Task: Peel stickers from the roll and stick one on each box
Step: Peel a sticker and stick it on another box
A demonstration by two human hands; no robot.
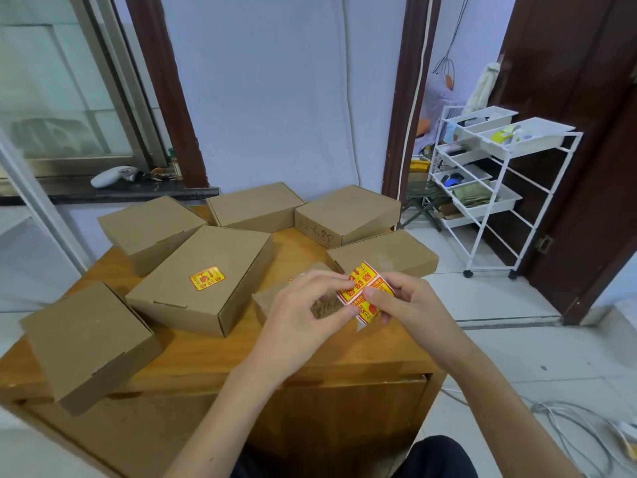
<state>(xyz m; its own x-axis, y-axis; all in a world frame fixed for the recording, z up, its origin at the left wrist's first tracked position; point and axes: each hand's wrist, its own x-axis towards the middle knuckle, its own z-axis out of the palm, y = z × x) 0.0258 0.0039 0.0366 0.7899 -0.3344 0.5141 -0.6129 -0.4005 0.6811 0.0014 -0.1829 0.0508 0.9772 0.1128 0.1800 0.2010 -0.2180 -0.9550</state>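
Several brown cardboard boxes lie on a wooden table (pixel 310 357). The large middle box (pixel 203 281) carries a yellow-and-red sticker (pixel 206 278) on its lid. A small box (pixel 275 300) lies under my hands, mostly hidden. My right hand (pixel 410 305) holds the sticker roll (pixel 365 291), yellow and red, above that box. My left hand (pixel 303 308) pinches at the roll's near edge with thumb and fingers. Plain boxes lie at the near left (pixel 89 343), far left (pixel 148 229), back middle (pixel 255 207), back right (pixel 348 215) and right (pixel 386 253).
A white wheeled shelf cart (pixel 496 188) with trays stands on the tiled floor to the right. A dark window sill (pixel 113 193) behind the table holds a white object. Cables lie on the floor at the lower right (pixel 568 419).
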